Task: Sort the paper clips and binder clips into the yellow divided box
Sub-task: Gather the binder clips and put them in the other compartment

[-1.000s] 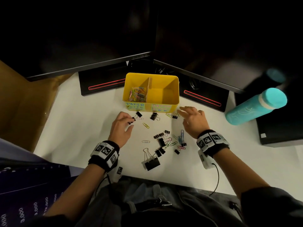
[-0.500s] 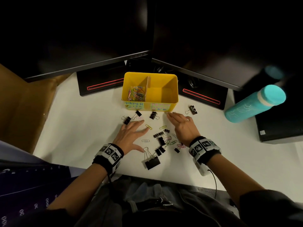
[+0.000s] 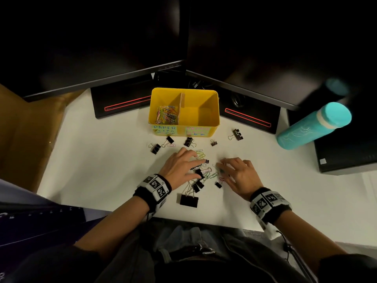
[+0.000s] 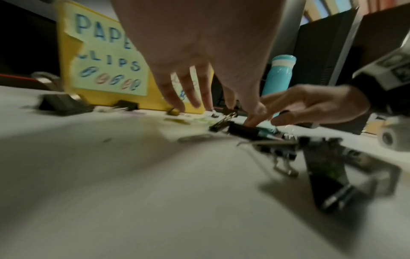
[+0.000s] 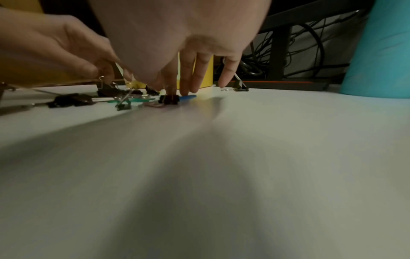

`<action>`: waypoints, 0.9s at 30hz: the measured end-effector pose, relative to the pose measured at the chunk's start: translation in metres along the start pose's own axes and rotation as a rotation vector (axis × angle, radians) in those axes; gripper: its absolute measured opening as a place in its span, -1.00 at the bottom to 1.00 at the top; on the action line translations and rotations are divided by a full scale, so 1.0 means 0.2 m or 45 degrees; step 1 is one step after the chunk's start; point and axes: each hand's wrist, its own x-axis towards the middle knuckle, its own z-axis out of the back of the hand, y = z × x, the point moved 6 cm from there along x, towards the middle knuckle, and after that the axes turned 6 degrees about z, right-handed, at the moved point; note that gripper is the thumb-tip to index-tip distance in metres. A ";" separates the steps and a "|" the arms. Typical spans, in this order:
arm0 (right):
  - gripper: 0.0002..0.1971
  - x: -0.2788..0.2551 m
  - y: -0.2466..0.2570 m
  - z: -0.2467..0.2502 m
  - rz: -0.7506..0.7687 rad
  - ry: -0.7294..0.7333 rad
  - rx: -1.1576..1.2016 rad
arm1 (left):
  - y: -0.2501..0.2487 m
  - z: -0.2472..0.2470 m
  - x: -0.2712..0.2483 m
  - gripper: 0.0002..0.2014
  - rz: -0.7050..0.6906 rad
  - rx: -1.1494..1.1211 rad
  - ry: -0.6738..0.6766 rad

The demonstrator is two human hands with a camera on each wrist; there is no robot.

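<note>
Both hands have pulled back to the clip pile at frame centre, left hand (image 3: 181,167) and right hand (image 3: 237,175) fingers spread flat on loose binder clips (image 3: 189,200) and paper clips (image 3: 201,155); yellow divided box (image 3: 212,130) above reads "PAPER CLIPS", right label illegible, teal bottle (image 3: 312,127) at right.

Left hand (image 3: 179,166) palm down, fingers (image 4: 175,98) spread — right hand (image 3: 238,176) likewise, fingers (image 5: 188,77) extended
</note>
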 end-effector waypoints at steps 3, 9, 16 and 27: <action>-0.57 -0.04 -0.05 -0.01 -0.079 -0.011 0.092 | -0.06 -0.04 0.02 -0.54 -0.054 0.031 0.178; -0.68 -0.09 0.00 0.06 0.113 -0.057 0.091 | -0.04 -0.04 -0.05 -0.68 -0.015 0.014 0.133; -0.60 -0.22 -0.06 0.05 0.085 -0.026 0.044 | 0.01 -0.01 -0.15 -0.79 0.002 0.023 0.097; -0.49 -0.15 0.00 0.02 0.041 0.162 -0.178 | 0.16 0.07 -0.26 -0.55 0.223 -0.152 -0.026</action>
